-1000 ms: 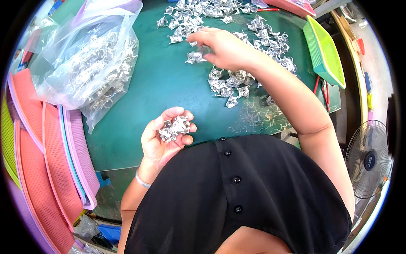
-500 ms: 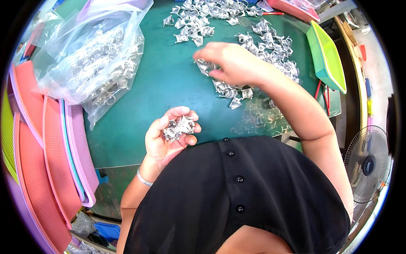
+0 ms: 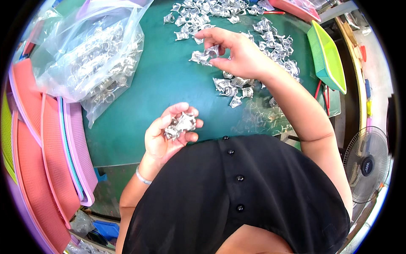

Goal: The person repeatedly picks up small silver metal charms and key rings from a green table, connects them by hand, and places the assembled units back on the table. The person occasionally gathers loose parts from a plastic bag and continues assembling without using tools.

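My left hand (image 3: pixel 163 134) is cupped palm up near the table's front edge, its fingers curled round several small silver metal ring-like pieces (image 3: pixel 181 126) with cut-out patterns. Farther out, my right hand (image 3: pixel 239 55) reaches over the table with thumb and forefinger spread apart. Two similar silver pieces (image 3: pixel 199 58) lie by its fingertips, one of them in the gap between thumb and fingers; whether the fingers touch it is hard to see. A loose heap of such pieces (image 3: pixel 279 48) spreads beside and beneath that hand, partly hidden by it. Another heap (image 3: pixel 211 9) lies at the far edge.
A clear plastic bag (image 3: pixel 105 67) full of silver pieces sits on the green table (image 3: pixel 169 80) at left. Stacked pink and purple baskets (image 3: pixel 50 144) stand left of it. A green basket (image 3: pixel 325 57), red-handled tools (image 3: pixel 325 99) and a fan (image 3: pixel 367 165) are at right.
My right hand has moved slightly away from me, and its thumb and forefinger have parted. The silver pieces by its fingertips now lie a little farther out. My left hand stays put.
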`<state>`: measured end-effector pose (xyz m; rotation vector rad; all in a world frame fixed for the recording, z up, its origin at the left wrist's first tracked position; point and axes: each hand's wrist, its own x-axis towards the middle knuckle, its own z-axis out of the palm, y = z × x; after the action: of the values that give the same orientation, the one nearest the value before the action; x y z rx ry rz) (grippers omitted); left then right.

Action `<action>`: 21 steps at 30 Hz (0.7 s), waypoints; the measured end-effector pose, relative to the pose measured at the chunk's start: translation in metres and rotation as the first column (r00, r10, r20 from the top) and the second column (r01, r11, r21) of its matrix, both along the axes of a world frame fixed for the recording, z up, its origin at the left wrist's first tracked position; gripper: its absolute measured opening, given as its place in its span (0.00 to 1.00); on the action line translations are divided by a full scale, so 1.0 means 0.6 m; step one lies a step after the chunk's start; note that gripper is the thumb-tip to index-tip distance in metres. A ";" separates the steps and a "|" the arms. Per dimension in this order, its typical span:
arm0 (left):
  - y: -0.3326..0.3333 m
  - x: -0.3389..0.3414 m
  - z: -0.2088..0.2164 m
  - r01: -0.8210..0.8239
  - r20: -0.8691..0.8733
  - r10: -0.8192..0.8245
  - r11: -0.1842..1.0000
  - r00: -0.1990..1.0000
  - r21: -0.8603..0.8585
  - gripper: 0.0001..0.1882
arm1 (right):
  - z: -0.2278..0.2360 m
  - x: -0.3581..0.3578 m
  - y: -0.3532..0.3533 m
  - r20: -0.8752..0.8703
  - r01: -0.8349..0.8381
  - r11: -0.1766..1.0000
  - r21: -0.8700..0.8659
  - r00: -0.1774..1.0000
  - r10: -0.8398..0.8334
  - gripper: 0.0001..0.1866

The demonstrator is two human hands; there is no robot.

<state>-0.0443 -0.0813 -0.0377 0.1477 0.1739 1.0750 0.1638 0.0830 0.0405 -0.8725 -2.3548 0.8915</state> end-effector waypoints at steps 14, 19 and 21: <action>0.020 0.018 0.047 -0.019 -0.327 -0.018 0.994 0.945 -0.108 0.19 | 0.000 -0.034 -0.111 -0.087 -0.195 0.906 0.376 0.966 0.245 0.37; 0.016 0.022 0.042 -0.015 -0.314 -0.014 0.996 0.949 -0.090 0.19 | 0.001 -0.033 -0.125 -0.100 -0.179 0.899 0.399 0.967 0.236 0.37; 0.014 0.024 0.041 -0.018 -0.300 -0.003 0.997 0.954 -0.069 0.19 | 0.001 -0.030 -0.128 -0.092 -0.168 0.898 0.406 0.971 0.222 0.35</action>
<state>-0.0299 -0.0726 -0.0133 0.2468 0.4866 1.0486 0.1456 0.0062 0.0412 -0.4029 -2.4084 0.4938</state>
